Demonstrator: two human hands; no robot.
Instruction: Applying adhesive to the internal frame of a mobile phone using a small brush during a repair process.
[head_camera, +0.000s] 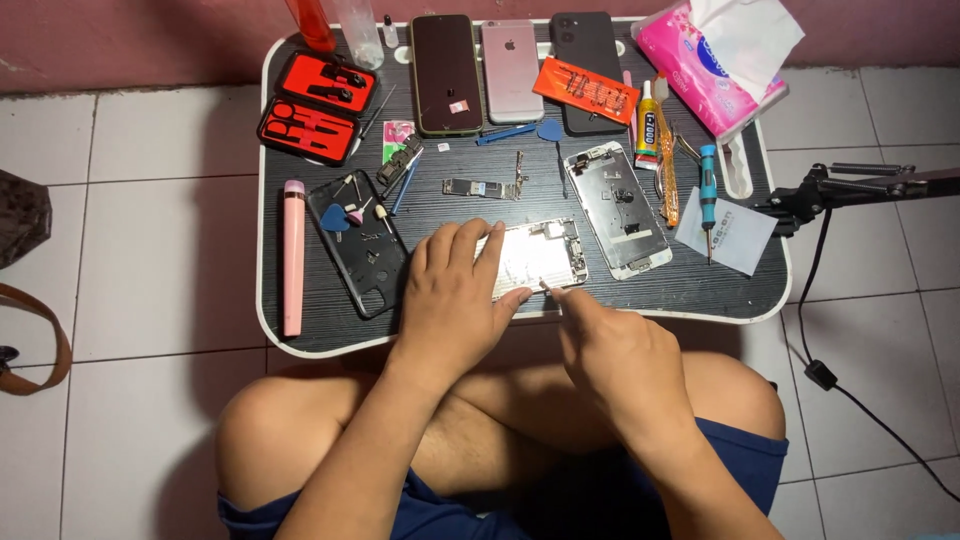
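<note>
An opened phone screen assembly is seen lying near the front edge of a small black lap table, just left of a bare silver phone housing. The left hand is laid flat over the assembly's left end, fingers spread slightly apart and pressed on it, the thumb set along its near edge. The right hand is placed just beside the assembly's near right corner, thumb and forefinger pinched together on a thin tool whose tip touches that edge; what kind of tool it is cannot be told. A loose logic board is noted behind the assembly. A black phone case holding small parts and picks is positioned to the left, with a pink cylinder beyond it. Three phones are lined up along the far edge.
</note>
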